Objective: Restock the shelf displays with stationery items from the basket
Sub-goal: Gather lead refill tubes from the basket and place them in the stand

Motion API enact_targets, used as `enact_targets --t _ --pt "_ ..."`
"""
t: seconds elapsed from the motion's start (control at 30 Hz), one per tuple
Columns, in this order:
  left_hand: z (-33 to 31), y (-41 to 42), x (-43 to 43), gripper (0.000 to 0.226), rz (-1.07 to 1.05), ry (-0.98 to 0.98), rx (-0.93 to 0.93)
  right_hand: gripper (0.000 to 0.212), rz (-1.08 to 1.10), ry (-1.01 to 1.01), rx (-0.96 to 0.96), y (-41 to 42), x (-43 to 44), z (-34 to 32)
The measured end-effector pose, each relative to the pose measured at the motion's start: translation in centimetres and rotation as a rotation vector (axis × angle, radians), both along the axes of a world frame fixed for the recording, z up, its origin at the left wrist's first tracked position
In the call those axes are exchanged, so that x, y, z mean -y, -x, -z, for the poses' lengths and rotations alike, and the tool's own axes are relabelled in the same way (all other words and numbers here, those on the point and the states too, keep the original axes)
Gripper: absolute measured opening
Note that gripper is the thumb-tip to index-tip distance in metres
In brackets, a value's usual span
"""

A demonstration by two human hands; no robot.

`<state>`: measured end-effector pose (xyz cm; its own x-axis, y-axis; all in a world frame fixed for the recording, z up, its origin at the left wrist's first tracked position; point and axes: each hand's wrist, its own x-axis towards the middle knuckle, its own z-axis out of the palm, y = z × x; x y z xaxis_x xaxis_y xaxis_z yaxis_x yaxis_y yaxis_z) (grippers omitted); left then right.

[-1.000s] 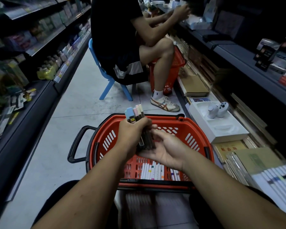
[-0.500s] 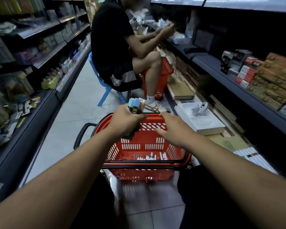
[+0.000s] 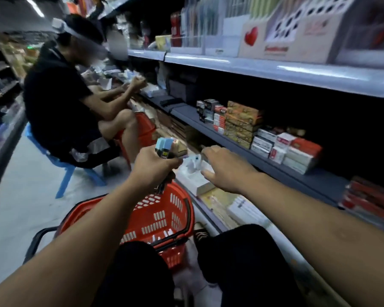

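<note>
My left hand (image 3: 152, 168) grips a bundle of markers (image 3: 164, 148) with pastel blue, pink and tan caps, held upright above the red basket (image 3: 155, 218). The basket stands on the floor between my knees, with a few white pens lying in its bottom. My right hand (image 3: 224, 169) hovers to the right of the markers with relaxed fingers and holds nothing. It is stretched toward the dark middle shelf (image 3: 275, 167) on the right.
A person in black (image 3: 60, 103) sits on a blue stool (image 3: 64, 173) ahead, beside another red basket (image 3: 144, 129). Stacked small boxes (image 3: 242, 122) fill the middle shelf. Marker display racks (image 3: 297, 29) stand on the upper shelf. White boxes and notebooks (image 3: 208, 185) lie on the bottom ledge.
My view has swung up and right toward the shelves. My left hand lifted the markers higher out of the basket, and my right hand left the bundle and moved right.
</note>
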<state>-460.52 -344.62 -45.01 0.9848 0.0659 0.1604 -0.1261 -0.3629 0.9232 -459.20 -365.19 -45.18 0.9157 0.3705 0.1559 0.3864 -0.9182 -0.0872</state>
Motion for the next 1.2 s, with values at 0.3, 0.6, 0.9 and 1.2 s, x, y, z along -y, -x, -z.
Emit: enact_targets --t 0.3,0.6,0.9,1.2 --pt "0.1 -2.7 10.2 0.023 0.317 0.133 -0.045 0.054 0.343 0.013 -0.014 3.8 11.0 -1.1" --pt "1.3 -1.6 22.3 0.011 0.633 0.137 -0.144 0.055 0.642 -0.175 -0.007 10.1 19.1 0.1" --pt "4.7 -1.2 30.6 0.019 0.759 0.190 -0.310 0.042 0.813 -0.373 0.039 13.4 25.4 4.5" --pt "7.0 -4.2 34.5 0.019 0.812 0.507 -0.694 0.011 1.021 -0.630 0.206 10.1 29.3 6.0"
